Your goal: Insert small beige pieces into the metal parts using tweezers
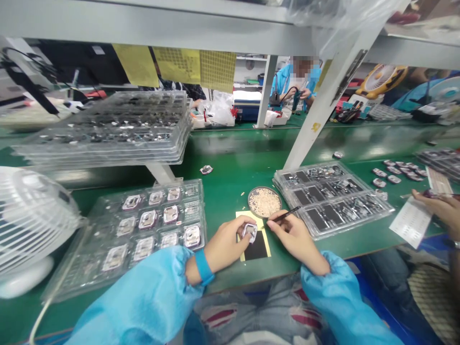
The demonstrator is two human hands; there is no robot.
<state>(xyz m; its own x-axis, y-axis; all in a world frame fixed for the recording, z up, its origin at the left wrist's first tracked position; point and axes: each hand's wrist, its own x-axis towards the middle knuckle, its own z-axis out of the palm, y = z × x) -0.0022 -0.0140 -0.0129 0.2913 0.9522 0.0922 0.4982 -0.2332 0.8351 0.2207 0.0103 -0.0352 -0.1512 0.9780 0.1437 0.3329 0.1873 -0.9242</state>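
Note:
My left hand (230, 243) is closed round a small square watch case (249, 233) with a purple-silver rim, its inner side facing up. In my right hand (294, 238) a pair of dark tweezers (286, 214) is pinched, the tip close to the watch case; whether the tip holds anything is too small to tell. Below both hands lies a black pad (256, 247) on yellow paper. Just beyond them stands a round dish (265, 201) full of tiny pale pieces. A clear plastic tray (97, 218) with several similar cases is at my left.
Stacked trays of dark screen parts (319, 215) lie to the right. A white fan (34, 225) stands far left, beneath a raised stack of trays (118, 151). A co-worker's hand (440, 208) holds something at the right edge, near several loose cases (394, 179). Another person (296, 84) sits opposite.

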